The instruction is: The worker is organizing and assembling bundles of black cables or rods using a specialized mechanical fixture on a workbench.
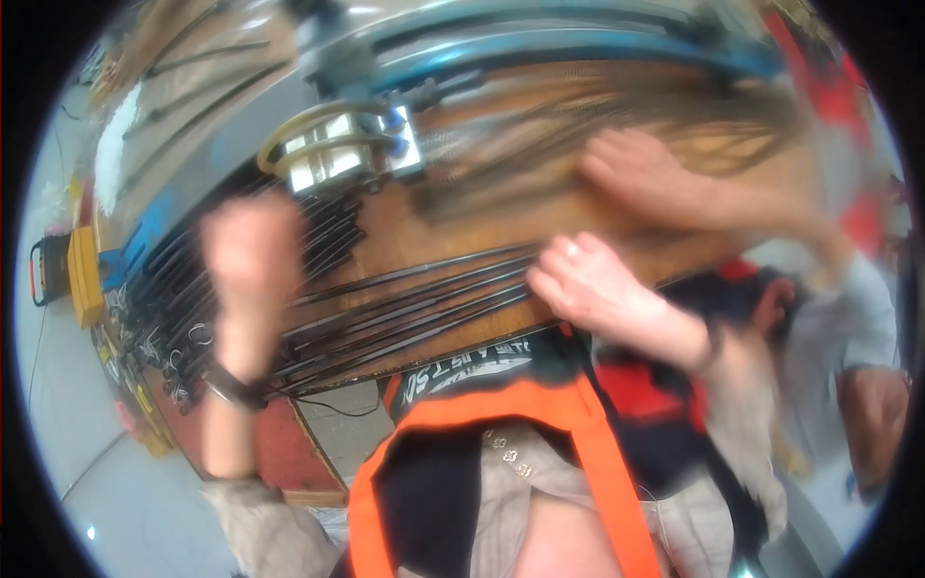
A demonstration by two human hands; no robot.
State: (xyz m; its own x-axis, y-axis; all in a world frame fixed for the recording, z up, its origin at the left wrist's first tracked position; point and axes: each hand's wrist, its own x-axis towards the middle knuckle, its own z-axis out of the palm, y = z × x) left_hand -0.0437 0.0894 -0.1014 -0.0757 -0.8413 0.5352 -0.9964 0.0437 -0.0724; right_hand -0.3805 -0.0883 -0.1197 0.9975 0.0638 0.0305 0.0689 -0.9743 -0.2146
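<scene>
Across the brown counter, seen from the head camera, several long dark rods lie side by side on the near part, running from the heap of black rods at the left toward the right hand. That hand sits at their right-hand ends with its fingers curled; whether they are clamped on a rod or only rest beside one, I cannot tell. The left hand is blurred above the heap, and its fingers are too smeared to tell whether they are apart or together.

Good handling here, I judge, means keeping the rods parallel and gripping each length near both ends, so that it neither sags nor rolls over its neighbours. The wire loops by the heap could snag, so lifting a rod clear beats dragging it. The metal fixture stands just beyond the heap and calls for a wide berth. A co-worker's hand is near the right hand, over a blurred bundle, so rod ends should swing slowly on that side.
</scene>
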